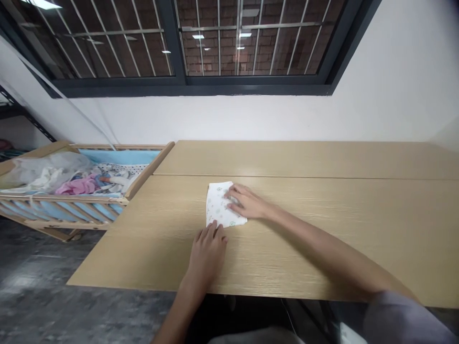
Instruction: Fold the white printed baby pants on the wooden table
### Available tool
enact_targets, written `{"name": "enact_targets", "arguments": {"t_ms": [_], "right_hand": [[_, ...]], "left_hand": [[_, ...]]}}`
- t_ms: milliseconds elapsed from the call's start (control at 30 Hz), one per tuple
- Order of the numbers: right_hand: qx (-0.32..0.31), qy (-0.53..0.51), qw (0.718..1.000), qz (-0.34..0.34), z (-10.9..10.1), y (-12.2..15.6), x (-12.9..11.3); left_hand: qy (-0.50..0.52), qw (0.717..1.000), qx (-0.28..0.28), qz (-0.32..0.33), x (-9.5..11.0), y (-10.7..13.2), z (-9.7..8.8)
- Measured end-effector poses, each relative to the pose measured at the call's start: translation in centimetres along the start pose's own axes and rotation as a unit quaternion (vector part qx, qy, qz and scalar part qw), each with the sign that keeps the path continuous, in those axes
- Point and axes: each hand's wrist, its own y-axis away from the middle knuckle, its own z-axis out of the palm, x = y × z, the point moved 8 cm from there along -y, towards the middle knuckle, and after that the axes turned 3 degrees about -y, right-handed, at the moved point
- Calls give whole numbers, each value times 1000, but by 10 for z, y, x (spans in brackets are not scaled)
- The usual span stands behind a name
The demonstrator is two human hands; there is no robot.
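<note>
A small folded white cloth with a scattered pale print lies on the wooden table, roughly square in outline. From the right, my right hand reaches over it, its fingers apart and resting on the cloth's upper right part. Below the near edge, my left hand lies palm down on the table, fingers stretched, with the fingertips at the cloth's lower edge. Neither hand visibly grips the fabric. Part of the cloth's right side is hidden under my right hand.
The pale wooden table has a seam running along its back part. To its left stands a wooden crib with blue lining, holding a heap of clothes and a translucent plastic bag. Behind is a white wall beneath a barred window.
</note>
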Motion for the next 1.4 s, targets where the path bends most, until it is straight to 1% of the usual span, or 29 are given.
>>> {"name": "enact_targets", "arguments": {"t_ms": [67, 133, 233, 333, 433, 500, 567, 633, 733, 833, 900, 967, 1000, 1067, 1167, 1233, 1333, 1400], "right_hand": [[-34, -26, 999, -8, -1, 23, -14], [-50, -24, 998, -2, 2, 44, -20], [-26, -8, 1000, 2, 10, 64, -18], [19, 3, 1000, 5, 18, 72, -16], [47, 51, 997, 19, 21, 77, -23], [46, 70, 996, 30, 18, 81, -32], [36, 53, 997, 41, 11, 84, -42], [29, 14, 998, 56, 0, 88, -52], [39, -37, 995, 87, -18, 89, -61], [59, -77, 987, 127, -32, 82, -59], [78, -101, 980, 155, -37, 73, -49], [102, -125, 970, 184, -36, 62, -34], [116, -137, 964, 196, -35, 56, -25], [145, -153, 955, 210, -29, 45, -7], [187, -143, 947, 221, -19, 29, 20], [197, -124, 945, 231, -10, 21, 35], [187, -74, 949, 242, 2, 16, 44], [192, -14, 953, 232, 1, 17, 37]], "left_hand": [[26, 999, -10, 17, -9, -3, -2], [43, 999, -11, 21, -17, -7, -6], [55, 998, -3, 17, -26, -17, -12], [59, 998, -6, 24, -26, -24, -18], [39, 998, -25, 41, -20, -24, -22], [25, 998, -42, 49, -15, -20, -22], [19, 997, -51, 59, -10, -13, -23], [21, 996, -46, 71, -5, -6, -28], [18, 997, -5, 72, -1, -3, -44], [3, 998, 38, 54, -4, -12, -63], [-6, 997, 53, 51, -8, -25, -72], [-14, 997, 55, 51, -13, -42, -76], [-18, 997, 50, 50, -16, -51, -75], [-27, 999, 25, 40, -24, -72, -68], [-35, 999, -12, 14, -38, -103, -49], [-37, 999, -22, -1, -45, -117, -34], [-39, 999, -28, -14, -50, -125, -15], [-41, 999, -23, -26, -50, -123, -11]]}}
